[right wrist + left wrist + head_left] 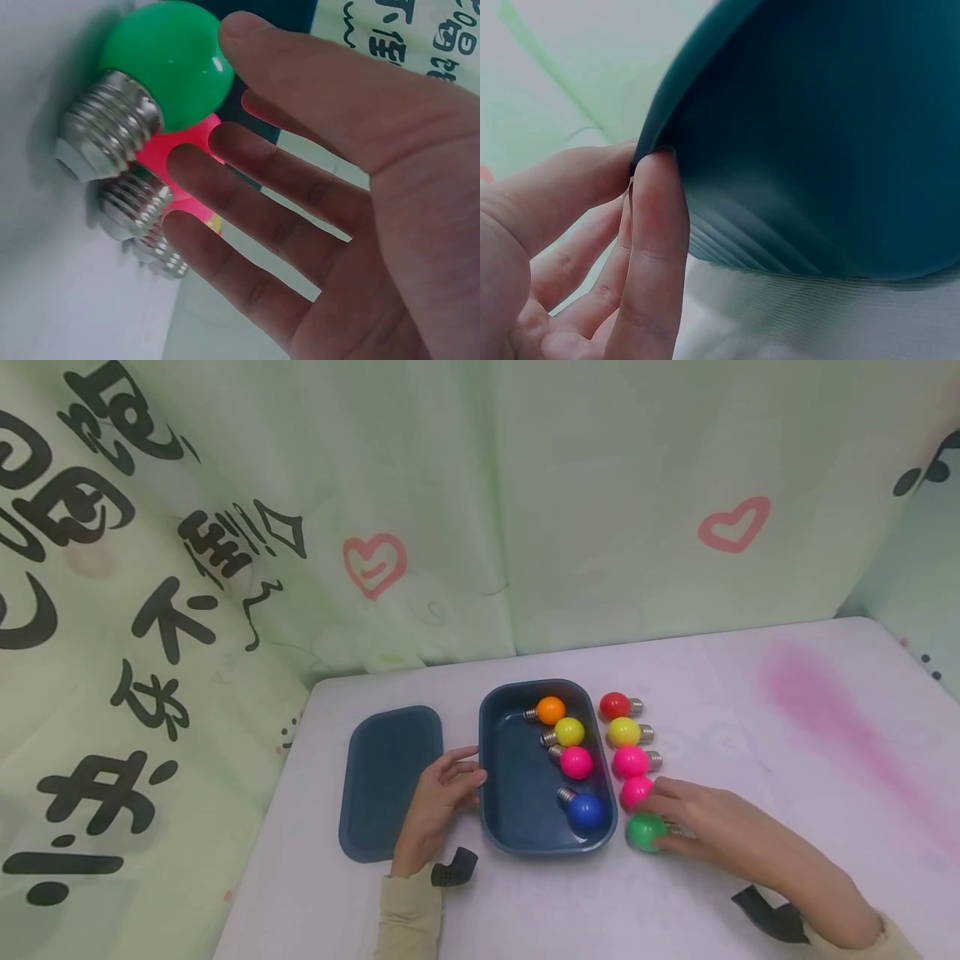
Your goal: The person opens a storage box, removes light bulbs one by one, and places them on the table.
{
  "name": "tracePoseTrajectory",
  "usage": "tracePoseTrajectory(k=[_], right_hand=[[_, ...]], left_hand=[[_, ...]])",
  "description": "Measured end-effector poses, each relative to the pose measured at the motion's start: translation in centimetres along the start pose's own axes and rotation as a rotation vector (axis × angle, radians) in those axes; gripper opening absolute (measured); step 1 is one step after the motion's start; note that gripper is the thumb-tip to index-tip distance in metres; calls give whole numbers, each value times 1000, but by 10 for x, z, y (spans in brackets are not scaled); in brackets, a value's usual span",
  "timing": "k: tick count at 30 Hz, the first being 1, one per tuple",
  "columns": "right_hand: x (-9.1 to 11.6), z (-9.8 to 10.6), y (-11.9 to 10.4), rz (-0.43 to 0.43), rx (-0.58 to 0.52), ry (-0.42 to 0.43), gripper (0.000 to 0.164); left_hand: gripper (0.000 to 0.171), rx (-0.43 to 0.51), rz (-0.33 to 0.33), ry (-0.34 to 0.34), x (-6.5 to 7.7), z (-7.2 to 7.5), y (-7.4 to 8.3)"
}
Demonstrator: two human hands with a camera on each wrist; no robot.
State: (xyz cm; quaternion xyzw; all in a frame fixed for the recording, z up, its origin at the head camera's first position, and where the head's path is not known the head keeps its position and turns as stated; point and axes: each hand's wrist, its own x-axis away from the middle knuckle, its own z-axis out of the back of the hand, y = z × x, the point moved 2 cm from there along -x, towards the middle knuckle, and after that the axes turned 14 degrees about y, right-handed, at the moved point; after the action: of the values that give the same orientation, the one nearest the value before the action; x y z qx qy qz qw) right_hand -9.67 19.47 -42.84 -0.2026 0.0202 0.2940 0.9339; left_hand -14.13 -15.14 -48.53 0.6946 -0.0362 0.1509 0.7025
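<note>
A dark blue rectangular tray [513,827] holds an orange bulb [551,710], a yellow bulb [569,732], a pink bulb [577,762] and a blue bulb [586,811]. At its left side my left hand [442,793] pinches the rim between thumb and finger; the left wrist view shows the grip on the tray wall [795,150]. My right hand [712,822] is at the green bulb [645,832], the thumb at its edge, the other fingers spread and slightly bent beside it. Whether the thumb touches the bulb I cannot tell. Those fingers partly cover a pink bulb [636,793].
Right of the tray, in a column with the green bulb, lie a red bulb [615,705], a yellow bulb [623,732] and another pink bulb [630,762]. A flat dark blue lid [390,777] lies left of the tray. A printed curtain [600,527] hangs behind the white-covered table [315,910].
</note>
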Motion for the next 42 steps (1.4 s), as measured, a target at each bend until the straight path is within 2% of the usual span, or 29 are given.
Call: tracePoseTrajectory(k=[5,13,26,34,42], right_hand=[[-4,6,-5,18,20,13,42],[-15,16,-20,119,27,136,38],[-45,16,-48,143,18,118,42],[-60,4,-63,48,14,12,48],[-69,-7,-71,51,84,-5,51]], left_hand=[[50,-2,1,-1,1,1,0],[50,7,1,-6,0,3,-1],[51,12,-2,-12,-1,2,-1],[50,20,1,-15,-1,1,-1],[50,18,3,-13,0,0,0]])
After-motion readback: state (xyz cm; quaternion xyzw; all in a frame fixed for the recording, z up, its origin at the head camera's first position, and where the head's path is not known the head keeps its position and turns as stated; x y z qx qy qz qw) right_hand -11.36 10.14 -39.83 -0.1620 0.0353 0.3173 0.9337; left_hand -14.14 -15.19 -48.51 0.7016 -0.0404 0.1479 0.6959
